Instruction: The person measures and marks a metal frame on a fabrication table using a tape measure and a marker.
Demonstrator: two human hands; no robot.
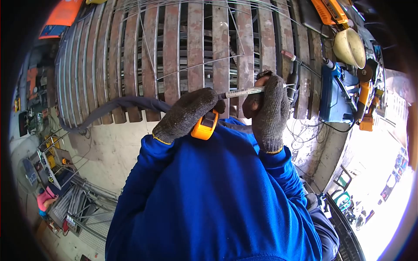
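Note:
Both of my hands wear dark grey knit gloves and meet over the near edge of the slatted bench (195, 52). A slim, pale stick with printing along it, like a marker pen (244, 92), stretches between them. My left hand (189, 113) is closed around its dark left end. My right hand (271, 111) has its fingers curled at the other end, fingertips partly hidden. An orange and black tape measure (204, 125) shows right against the lower side of my left hand, in front of the blue sweatshirt (222, 187).
A thin bent metal rod frame (198, 68) lies across the slats. A torch-like tool with a cable (291, 58), a blue case (335, 93), yellow power tools (365, 98) and a cream bowl (349, 48) sit at right. A dark hose (113, 104) crosses the left. A crouching person (45, 200) is far left.

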